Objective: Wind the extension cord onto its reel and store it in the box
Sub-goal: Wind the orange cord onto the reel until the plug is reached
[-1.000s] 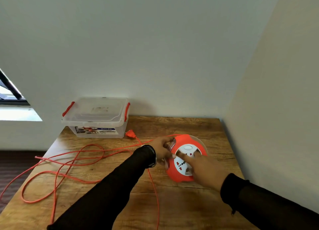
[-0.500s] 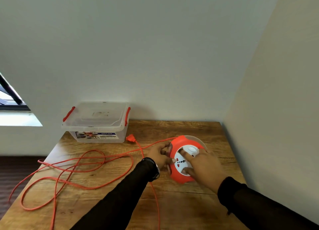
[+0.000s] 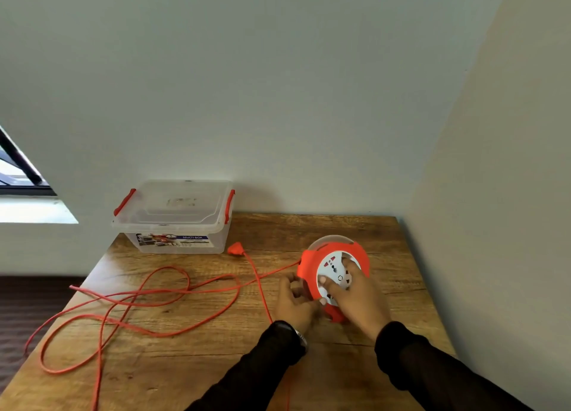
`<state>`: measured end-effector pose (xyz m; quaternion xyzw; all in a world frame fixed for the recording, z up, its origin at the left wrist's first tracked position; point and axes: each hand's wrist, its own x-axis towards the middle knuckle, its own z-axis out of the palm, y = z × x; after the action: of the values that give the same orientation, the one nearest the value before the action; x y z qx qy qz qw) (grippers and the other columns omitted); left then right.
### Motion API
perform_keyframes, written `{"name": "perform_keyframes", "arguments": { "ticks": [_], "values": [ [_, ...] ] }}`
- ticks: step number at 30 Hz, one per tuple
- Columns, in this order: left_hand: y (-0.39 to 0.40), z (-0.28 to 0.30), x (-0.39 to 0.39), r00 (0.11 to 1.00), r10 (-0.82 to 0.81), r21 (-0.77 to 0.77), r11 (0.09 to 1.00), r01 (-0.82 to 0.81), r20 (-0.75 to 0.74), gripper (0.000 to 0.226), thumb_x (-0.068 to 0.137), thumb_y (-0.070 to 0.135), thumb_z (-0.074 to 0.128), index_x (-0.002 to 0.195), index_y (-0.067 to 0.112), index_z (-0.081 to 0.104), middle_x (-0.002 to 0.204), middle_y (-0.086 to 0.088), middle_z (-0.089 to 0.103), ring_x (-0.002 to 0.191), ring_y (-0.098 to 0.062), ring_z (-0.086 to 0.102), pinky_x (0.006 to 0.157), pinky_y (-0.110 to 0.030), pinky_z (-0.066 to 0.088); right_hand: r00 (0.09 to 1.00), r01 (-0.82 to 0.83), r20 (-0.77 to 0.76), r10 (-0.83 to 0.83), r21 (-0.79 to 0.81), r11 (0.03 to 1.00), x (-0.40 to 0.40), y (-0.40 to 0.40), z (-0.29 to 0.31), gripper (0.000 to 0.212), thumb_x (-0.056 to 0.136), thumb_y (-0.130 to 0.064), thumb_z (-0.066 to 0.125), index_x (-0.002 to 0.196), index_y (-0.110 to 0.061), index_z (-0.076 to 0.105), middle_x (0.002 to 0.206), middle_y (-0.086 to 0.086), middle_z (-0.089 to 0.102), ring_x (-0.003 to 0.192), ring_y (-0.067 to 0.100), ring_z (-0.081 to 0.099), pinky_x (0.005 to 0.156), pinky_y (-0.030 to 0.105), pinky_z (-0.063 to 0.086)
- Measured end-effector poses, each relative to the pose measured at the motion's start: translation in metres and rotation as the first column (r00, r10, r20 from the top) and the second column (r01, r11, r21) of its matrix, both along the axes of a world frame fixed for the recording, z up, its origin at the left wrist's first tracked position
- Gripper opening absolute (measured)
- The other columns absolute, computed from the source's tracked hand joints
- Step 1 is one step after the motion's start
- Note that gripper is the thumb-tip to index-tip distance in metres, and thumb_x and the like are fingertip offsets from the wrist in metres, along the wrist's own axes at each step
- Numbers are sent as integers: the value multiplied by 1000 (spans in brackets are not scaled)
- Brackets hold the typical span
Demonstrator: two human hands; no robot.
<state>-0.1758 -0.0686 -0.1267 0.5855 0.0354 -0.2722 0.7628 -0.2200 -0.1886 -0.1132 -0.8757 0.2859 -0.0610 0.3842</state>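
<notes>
An orange cord reel [image 3: 333,279] with a white socket face stands tilted on the wooden table [image 3: 309,231], right of centre. My right hand [image 3: 355,296] lies over the white face, fingers curled onto it. My left hand [image 3: 293,299] grips the reel's lower left edge. The orange cord [image 3: 173,296] runs from the reel leftward in loose loops over the table and off its left edge. Its orange plug [image 3: 235,249] lies beside the box. The clear plastic box [image 3: 176,222] with red latches stands at the back left, lid on.
Walls close the table in at the back and on the right. A window [image 3: 18,176] and its sill are at the far left. The cord also passes under my left forearm and off the table's front edge.
My right hand has turned on the reel's white face, and my left hand has slid down to the reel's lower left edge. The cord loops have shifted on the table, drawn toward the reel.
</notes>
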Motion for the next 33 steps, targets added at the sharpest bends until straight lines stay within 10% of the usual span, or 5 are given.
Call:
{"name": "perform_keyframes", "arguments": {
  "ticks": [10, 17, 23, 26, 33],
  "values": [
    [-9, -10, -20, 995, 32, 31, 999, -35, 94, 67, 70, -20, 66, 114, 23, 40, 80, 1, 59, 64, -7, 65, 52, -21, 54, 922, 310, -122, -368, 802, 511, 11, 8, 14, 26, 94, -35, 56, 101, -9, 56, 55, 6, 61, 34, 13, 47, 31, 18, 32],
    [-8, -8, -13, 991, 40, 45, 998, -46, 125, 61, 67, -25, 60, 109, 15, 47, 82, -5, 58, 66, -13, 64, 52, -28, 53, 949, 303, -221, -226, 839, 452, 6, -3, 23, 21, 96, -28, 45, 100, -10, 55, 81, 9, 73, 38, 13, 50, 30, 16, 22],
    [15, 24, 39, 957, -271, 244, 940, 240, 103, 56, 74, -16, 63, 123, 7, 48, 89, -7, 61, 59, -19, 65, 42, -27, 52, 982, -139, -128, 142, 32, 990, -20, -28, 42, 17, 90, -31, 58, 103, -20, 61, 102, 0, 69, 76, 10, 62, 55, 20, 42],
    [21, 37, 65, 847, -530, 491, 750, 444, 44, 62, 77, -2, 67, 130, 23, 47, 108, -6, 62, 84, -25, 66, 54, -31, 56, 886, -455, -248, 391, -622, 638, -27, -29, 42, 46, 94, -41, 46, 138, -32, 38, 140, 2, 44, 110, 19, 55, 80, 30, 50],
    [15, 49, 82, 723, -689, 578, 571, 583, -49, 60, 77, 6, 71, 128, 31, 51, 101, 3, 64, 83, -21, 68, 56, -32, 60, 772, -632, -466, 432, -626, 457, -22, -15, 16, 72, 97, -29, 46, 144, -43, -8, 140, 17, 34, 92, 30, 61, 67, 33, 54]
  ]
}}
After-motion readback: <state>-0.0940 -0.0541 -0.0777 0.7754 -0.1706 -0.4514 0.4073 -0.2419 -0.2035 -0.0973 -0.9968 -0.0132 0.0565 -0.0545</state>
